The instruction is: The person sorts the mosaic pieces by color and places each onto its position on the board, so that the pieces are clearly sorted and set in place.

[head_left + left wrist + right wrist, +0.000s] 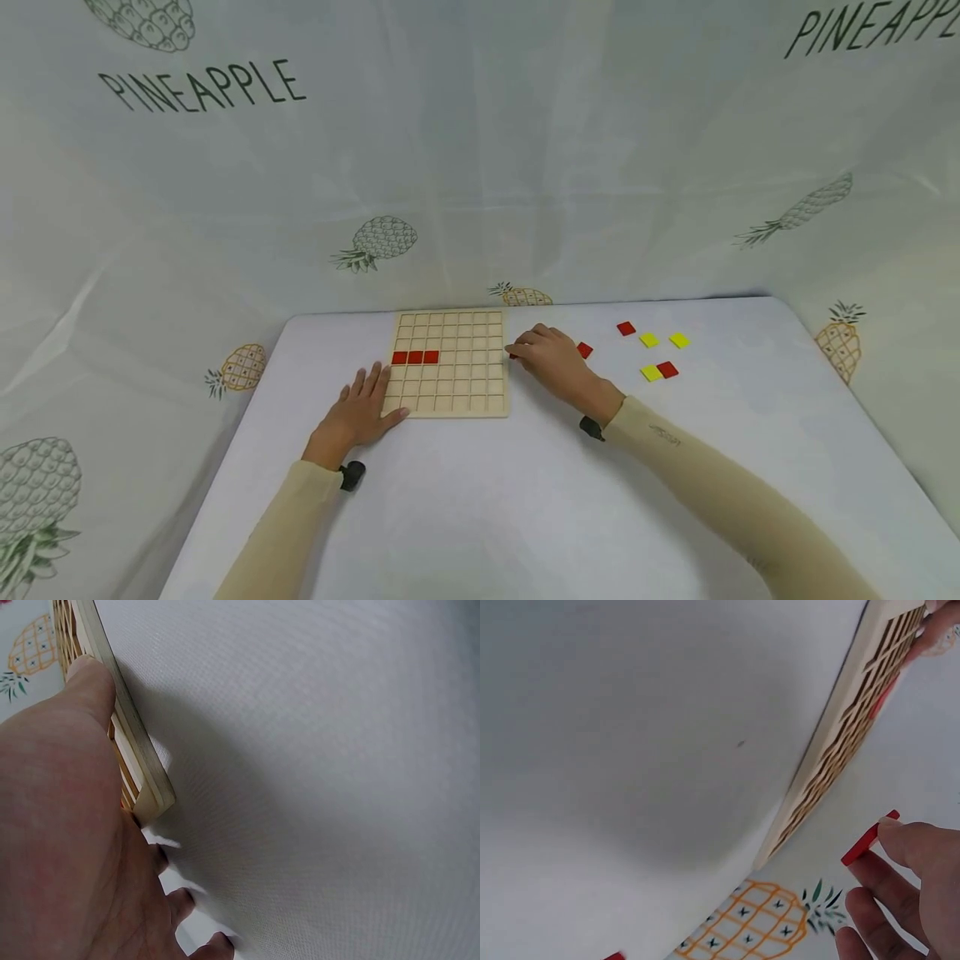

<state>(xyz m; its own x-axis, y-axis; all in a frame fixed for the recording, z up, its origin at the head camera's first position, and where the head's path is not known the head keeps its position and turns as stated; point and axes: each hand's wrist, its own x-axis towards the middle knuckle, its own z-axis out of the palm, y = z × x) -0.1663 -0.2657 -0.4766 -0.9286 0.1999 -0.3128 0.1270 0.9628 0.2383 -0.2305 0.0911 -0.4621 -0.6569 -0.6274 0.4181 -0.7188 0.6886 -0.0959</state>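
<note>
A light wooden grid board [472,377] lies on the table, with three red square tiles [416,357] side by side in one row at its left. My left hand [358,414] rests at the board's lower left corner, fingers spread; in the left wrist view the thumb [94,686] lies on the board's edge. Beyond the board's right edge, my right hand [553,362] pinches a red square tile [868,840] between thumb and fingers. In the right wrist view that tile is held up on its edge, apart from the board.
To the right of my right hand lie loose tiles: red ones [626,329] and yellow ones [678,340]. One yellow tile [651,373] touches a red tile [667,369]. A pineapple-print cloth [450,167] hangs behind the white table [465,500].
</note>
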